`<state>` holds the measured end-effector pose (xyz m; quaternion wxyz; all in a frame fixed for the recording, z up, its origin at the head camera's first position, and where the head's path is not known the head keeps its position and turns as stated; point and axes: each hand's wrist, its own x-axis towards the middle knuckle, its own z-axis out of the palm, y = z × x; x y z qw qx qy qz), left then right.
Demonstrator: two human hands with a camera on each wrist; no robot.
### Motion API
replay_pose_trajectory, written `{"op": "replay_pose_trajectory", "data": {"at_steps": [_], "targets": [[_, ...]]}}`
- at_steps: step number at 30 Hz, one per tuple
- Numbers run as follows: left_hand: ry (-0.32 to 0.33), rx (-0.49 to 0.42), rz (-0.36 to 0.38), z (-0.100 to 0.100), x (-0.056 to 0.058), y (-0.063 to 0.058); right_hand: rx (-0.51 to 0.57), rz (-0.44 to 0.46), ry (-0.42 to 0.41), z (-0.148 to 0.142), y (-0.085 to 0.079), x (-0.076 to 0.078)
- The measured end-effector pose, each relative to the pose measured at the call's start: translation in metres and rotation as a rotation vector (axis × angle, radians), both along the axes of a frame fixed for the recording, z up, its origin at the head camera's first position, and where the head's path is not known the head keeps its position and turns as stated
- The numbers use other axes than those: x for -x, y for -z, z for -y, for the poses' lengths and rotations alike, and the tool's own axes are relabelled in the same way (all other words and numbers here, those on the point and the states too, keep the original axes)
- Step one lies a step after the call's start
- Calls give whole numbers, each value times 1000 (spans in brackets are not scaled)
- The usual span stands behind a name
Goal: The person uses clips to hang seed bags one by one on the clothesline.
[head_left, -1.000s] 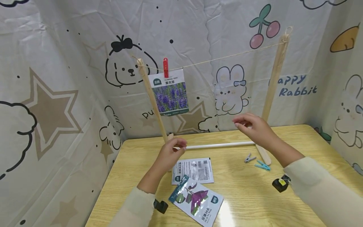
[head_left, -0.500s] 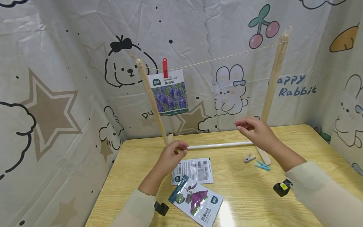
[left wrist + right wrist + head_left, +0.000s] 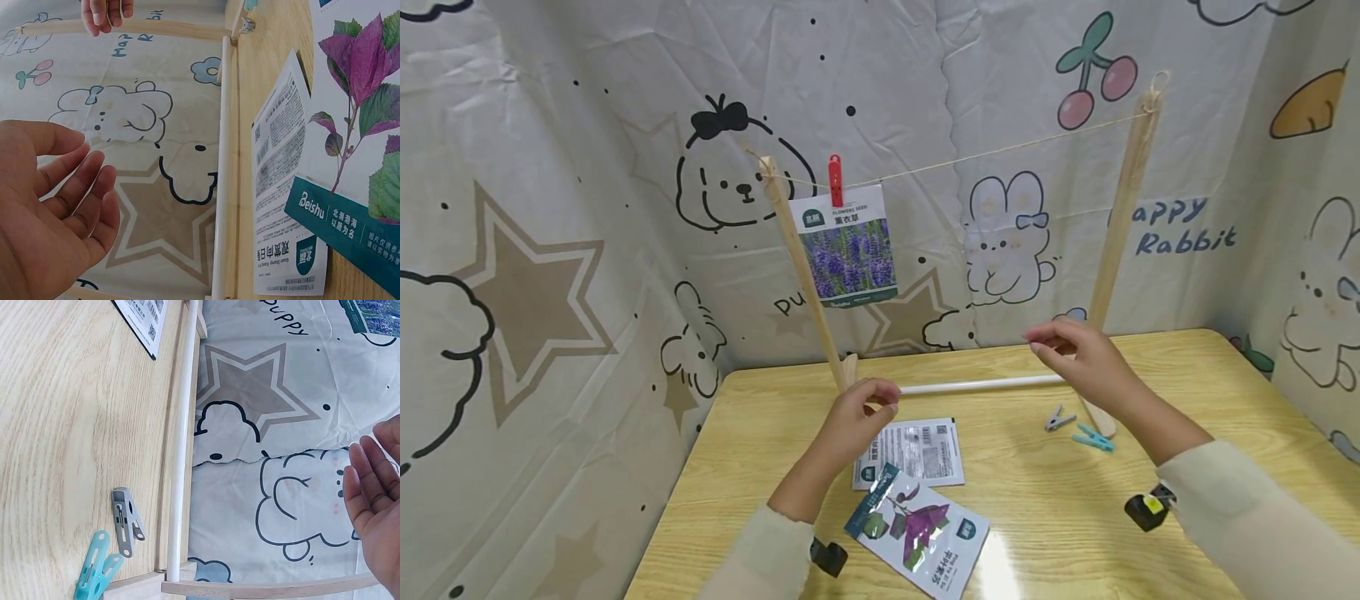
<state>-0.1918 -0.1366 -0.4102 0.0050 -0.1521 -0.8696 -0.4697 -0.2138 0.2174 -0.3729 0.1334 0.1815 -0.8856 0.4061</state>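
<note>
My left hand (image 3: 856, 421) hovers by the foot of the left wooden post (image 3: 799, 258), fingers loosely bent and holding nothing. Likewise bare, my right hand (image 3: 1082, 362) hangs in front of the right wooden post (image 3: 1123, 212). Between the post tops runs a thin string (image 3: 1000, 152). A red clothespin (image 3: 836, 181) clips a lavender seed packet (image 3: 850, 254) to the string, near the left post. Below my left hand, a seed packet printed with text (image 3: 284, 187) lies partly under one picturing a purple-leaved plant (image 3: 917, 529). Two clothespins, grey (image 3: 125, 522) and turquoise (image 3: 97, 569), lie below my right hand.
A white rod (image 3: 981, 385) joins the posts low over the wooden table (image 3: 1030, 517). Behind the frame hangs a pale cloth (image 3: 925, 83) printed with cartoon animals and stars; it also closes off both sides.
Both hands have sunk slightly, and the right has shifted a little to the right. The hanging packet, the clothespins and the packets on the table stay where they were.
</note>
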Motion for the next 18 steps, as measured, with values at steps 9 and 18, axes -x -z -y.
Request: {"op": "replay_pose_trajectory", "data": {"at_steps": [9,18], "targets": [[-1,14,-4,0,-2,3,7,13,9,-1,5,-3],[18,12,10,-1,-4,9,-4,52,31,-4,10,-6]]}}
